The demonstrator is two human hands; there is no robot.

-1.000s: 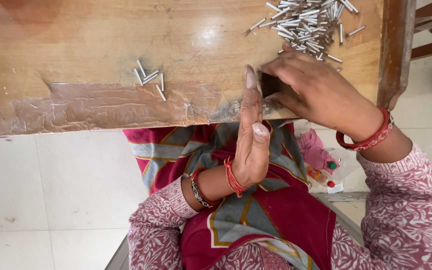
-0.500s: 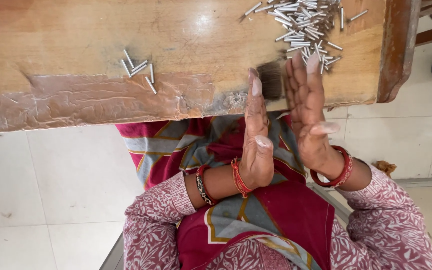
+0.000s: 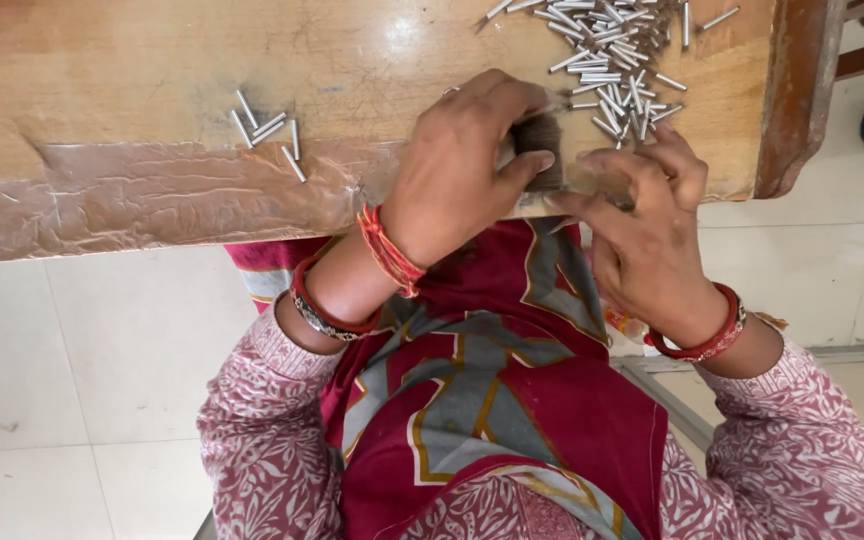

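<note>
The middle of the surface point(image 3: 152, 60) lies bare between a small cluster of pins point(image 3: 267, 130) near its front edge and a big heap of pins point(image 3: 612, 50) at its far right corner. The left hand point(image 3: 452, 170) and right hand point(image 3: 642, 220) crowd the front edge beneath that heap.

Dark brown tuft of fibres point(image 3: 540, 140), seemingly a small bundle, stands at the near bench edge, pinched by the left hand point(image 3: 457, 165). Loose silver pins point(image 3: 607, 50) lie heaped just beyond it.
</note>
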